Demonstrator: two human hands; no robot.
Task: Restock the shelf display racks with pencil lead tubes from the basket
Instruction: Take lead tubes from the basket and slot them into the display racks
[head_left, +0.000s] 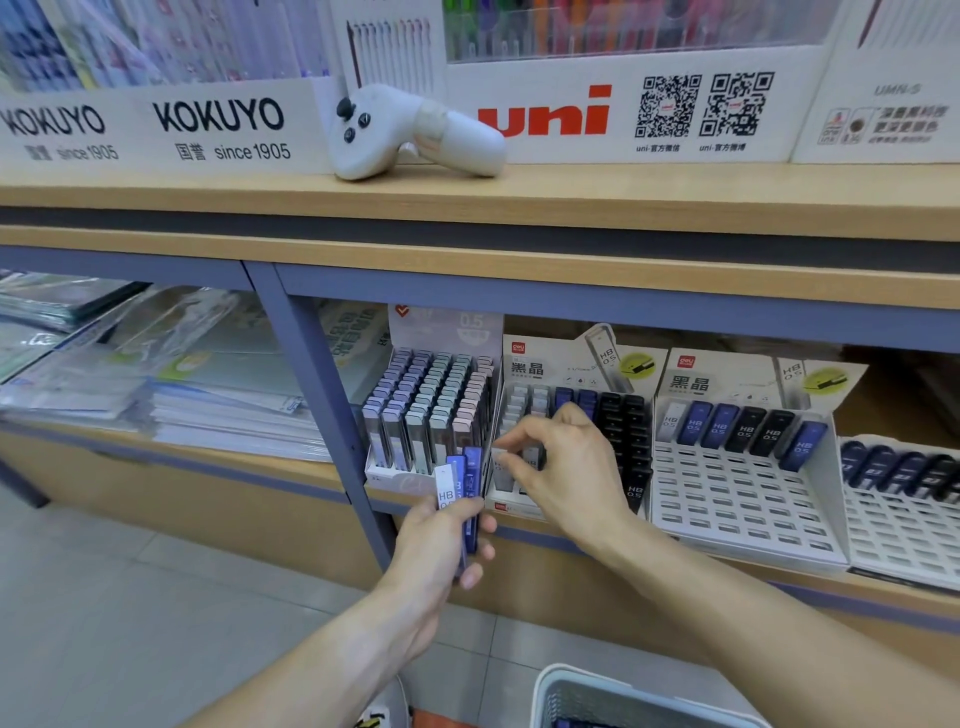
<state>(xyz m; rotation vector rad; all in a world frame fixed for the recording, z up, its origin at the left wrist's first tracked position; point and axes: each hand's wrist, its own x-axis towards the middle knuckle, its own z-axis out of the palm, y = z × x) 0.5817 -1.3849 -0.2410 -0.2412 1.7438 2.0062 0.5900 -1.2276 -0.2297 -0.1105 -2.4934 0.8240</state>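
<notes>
My left hand (434, 545) grips a small bunch of pencil lead tubes (460, 488), one white and two blue, upright in front of the shelf edge. My right hand (558, 465) pinches a white lead tube (501, 465) at the front left of the middle display rack (571, 364), which holds white, blue and black tubes. A second rack (743, 499) to the right has one row of tubes at its back and many bare slots. The white basket (582, 691) sits on the floor at the bottom edge, its contents mostly cut off.
A full rack of pastel lead cases (431, 410) stands left of my hands. A third slotted rack (904, 499) is at far right. A white handheld controller (415, 132) lies on the upper wooden shelf. Stacked plastic folders (156, 374) fill the left bay behind a blue upright post (322, 410).
</notes>
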